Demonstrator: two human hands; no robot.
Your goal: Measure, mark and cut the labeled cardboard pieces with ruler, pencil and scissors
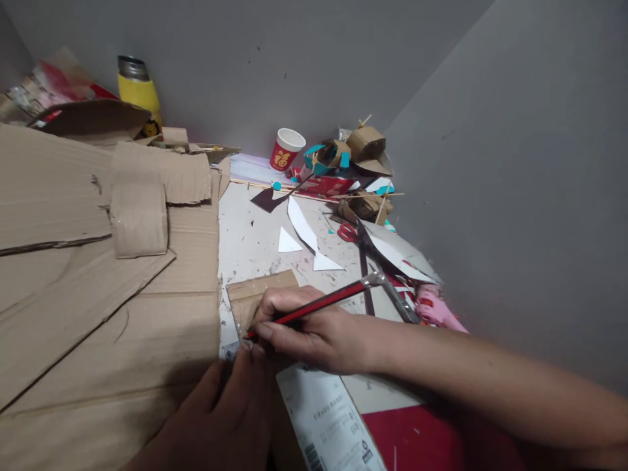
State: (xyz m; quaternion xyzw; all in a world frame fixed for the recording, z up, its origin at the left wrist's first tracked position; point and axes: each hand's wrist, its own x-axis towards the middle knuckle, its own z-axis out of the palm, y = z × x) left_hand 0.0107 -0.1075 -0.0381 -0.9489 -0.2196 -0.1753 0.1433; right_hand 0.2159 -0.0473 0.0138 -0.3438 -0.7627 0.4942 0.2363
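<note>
Right hand (pixel 314 333) reaches in from the right, grip pinched on a red pencil (pixel 314 306) (tip down on the cardboard piece (pixel 250 297)). Left hand (pixel 230 405) lies flat, fingers loose, pressing just below it.

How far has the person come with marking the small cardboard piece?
Done: white paper triangles lie cut on the table, beside red scissors. In hand: the right hand holds a red pencil with its tip at the small cardboard piece, while the left hand presses next to it. Left: the piece shows no cuts; any drawn line is too small to tell.
</note>
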